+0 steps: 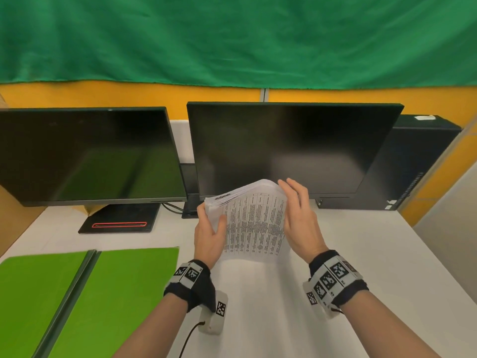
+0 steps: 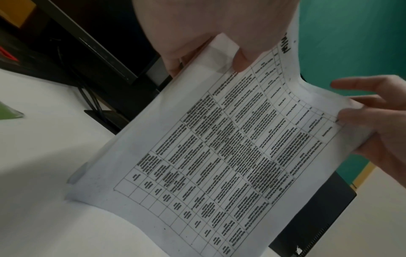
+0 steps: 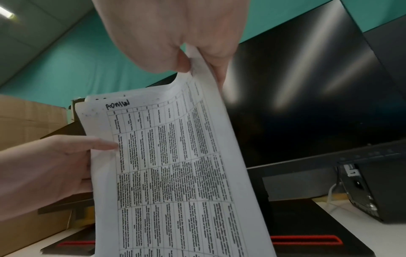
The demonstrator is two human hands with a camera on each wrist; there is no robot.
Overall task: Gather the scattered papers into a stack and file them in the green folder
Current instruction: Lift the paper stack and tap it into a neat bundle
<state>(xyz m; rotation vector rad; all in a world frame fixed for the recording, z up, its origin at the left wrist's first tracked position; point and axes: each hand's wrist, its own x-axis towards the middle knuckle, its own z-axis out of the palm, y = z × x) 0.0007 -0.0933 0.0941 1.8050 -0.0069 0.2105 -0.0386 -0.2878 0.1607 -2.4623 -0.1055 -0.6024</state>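
A stack of white papers [image 1: 254,223] printed with a text table stands on its lower edge on the white desk [image 1: 361,267], bowed at the top. My left hand [image 1: 212,227] grips its left edge, thumb on the front sheet and fingers behind. My right hand [image 1: 290,200] pinches the upper right edge between thumb and fingers. The left wrist view shows the printed page [image 2: 219,156] with both hands on its sides. In the right wrist view the page [image 3: 175,173] hangs from the pinch. The green folder [image 1: 103,293] lies open and flat at the lower left.
Two dark monitors [image 1: 85,156] [image 1: 284,148] stand close behind the papers. A black computer tower [image 1: 413,164] sits at the back right. A black stand base with a red slot [image 1: 118,220] lies left of the papers. A cardboard box [image 3: 28,121] is at the far left.
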